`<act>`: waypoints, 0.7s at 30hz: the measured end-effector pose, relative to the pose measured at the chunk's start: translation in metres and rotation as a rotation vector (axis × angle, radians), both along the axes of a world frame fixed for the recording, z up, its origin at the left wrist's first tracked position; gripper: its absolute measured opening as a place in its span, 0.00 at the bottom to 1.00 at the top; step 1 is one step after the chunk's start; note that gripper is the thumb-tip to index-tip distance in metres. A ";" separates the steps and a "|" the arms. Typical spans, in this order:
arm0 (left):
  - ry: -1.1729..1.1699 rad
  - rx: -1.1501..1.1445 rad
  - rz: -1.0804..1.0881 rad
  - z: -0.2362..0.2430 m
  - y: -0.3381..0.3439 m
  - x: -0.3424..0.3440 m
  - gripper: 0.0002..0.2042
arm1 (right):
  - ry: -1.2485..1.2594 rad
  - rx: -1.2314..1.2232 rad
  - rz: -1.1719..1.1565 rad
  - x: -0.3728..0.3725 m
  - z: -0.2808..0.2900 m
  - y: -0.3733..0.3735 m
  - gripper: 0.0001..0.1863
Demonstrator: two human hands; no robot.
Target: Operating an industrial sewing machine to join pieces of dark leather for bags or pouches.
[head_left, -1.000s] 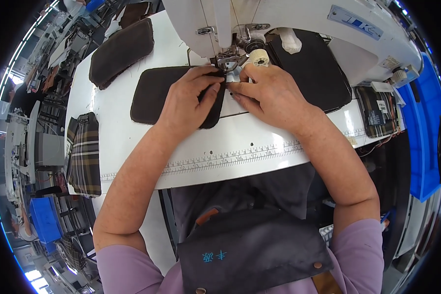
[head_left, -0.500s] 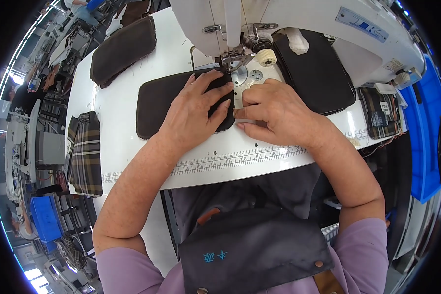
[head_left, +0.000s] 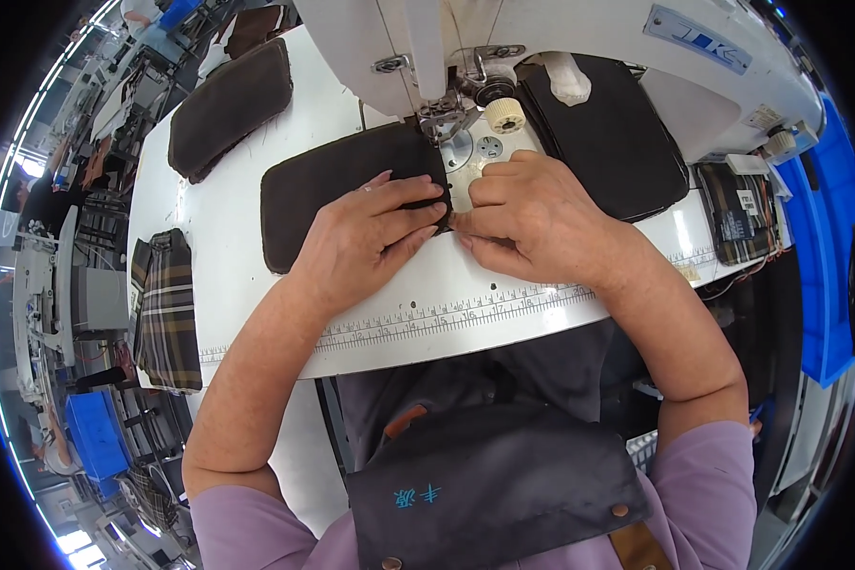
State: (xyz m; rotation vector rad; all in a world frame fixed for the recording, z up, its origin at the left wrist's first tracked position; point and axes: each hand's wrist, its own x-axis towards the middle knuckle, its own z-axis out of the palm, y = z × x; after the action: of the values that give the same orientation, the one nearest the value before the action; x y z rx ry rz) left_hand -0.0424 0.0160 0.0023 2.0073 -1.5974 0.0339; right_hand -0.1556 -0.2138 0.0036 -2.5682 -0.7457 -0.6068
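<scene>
Head view: left hand (head_left: 366, 237) lies flat, fingers spread, on a dark brown rounded-rectangle fabric panel (head_left: 337, 190) at 12 o'clock under the white sewing machine (head_left: 541, 38); right hand (head_left: 532, 218) curls, pinching its right edge. Three dark panels counted, others (head_left: 228, 104) at 11 and (head_left: 608, 133) at 1; plaid fabric (head_left: 166, 309) at 9.

The left hand (head_left: 366, 242) lies flat on a dark brown fabric panel (head_left: 337, 185) on the white sewing table (head_left: 228, 218), fingers spread toward the panel's right edge. The right hand (head_left: 532, 218) pinches that same edge just below the presser foot (head_left: 444, 122) of the white sewing machine (head_left: 579, 38). 2 more dark panels (head_left: 228, 104) lie nearby, and plaid fabric (head_left: 166, 309) hangs at the table's left edge.
</scene>
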 end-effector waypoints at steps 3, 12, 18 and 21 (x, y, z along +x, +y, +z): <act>-0.027 0.006 0.000 0.000 -0.001 -0.001 0.13 | 0.005 -0.019 -0.015 -0.001 0.000 -0.002 0.06; 0.062 0.040 -0.097 0.003 0.005 0.007 0.14 | -0.007 0.060 0.000 -0.001 0.003 0.001 0.05; 0.075 0.020 -0.079 0.002 0.001 0.012 0.15 | -0.042 0.024 -0.084 0.002 -0.001 -0.003 0.06; 0.066 0.018 -0.052 0.000 -0.002 0.020 0.16 | -0.027 0.032 -0.115 0.004 -0.002 0.001 0.09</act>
State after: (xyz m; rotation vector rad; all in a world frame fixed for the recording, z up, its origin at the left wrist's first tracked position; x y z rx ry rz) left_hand -0.0223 0.0144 0.0026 1.9588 -1.6133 -0.0659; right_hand -0.1511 -0.2132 0.0012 -2.5922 -0.5946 -0.6843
